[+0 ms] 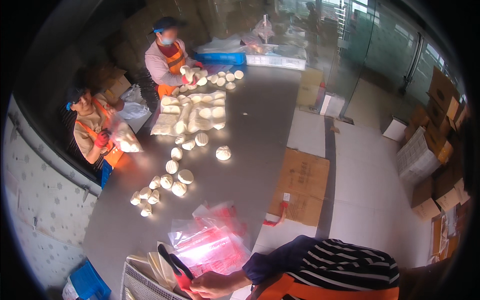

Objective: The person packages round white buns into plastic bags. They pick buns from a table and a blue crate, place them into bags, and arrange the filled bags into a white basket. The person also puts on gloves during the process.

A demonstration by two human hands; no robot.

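Note:
At the bottom edge, my bare right hand (213, 285) grips the cuff of a red-and-black glove (182, 275). The glove's dark fingers stretch up and to the left. A patch of skin shows below the cuff, but whether my left hand is inside the glove is unclear. Just beyond lie clear plastic bags with red print (215, 243), fanned out on the metal table (247, 168). Left of the glove, a grey mesh basket (140, 283) holds cream-coloured cloth or sheets (159, 268). Pale steamed buns (179, 188) are scattered farther up the table.
Across the table, one co-worker (172, 63) handles buns, and another (97, 127) holds a filled clear bag (125, 137). Packed buns (191, 114) lie between sheets. Blue (221, 58) and white crates (275, 62) stand at the far end. Flattened cardboard (300, 187) covers floor at right.

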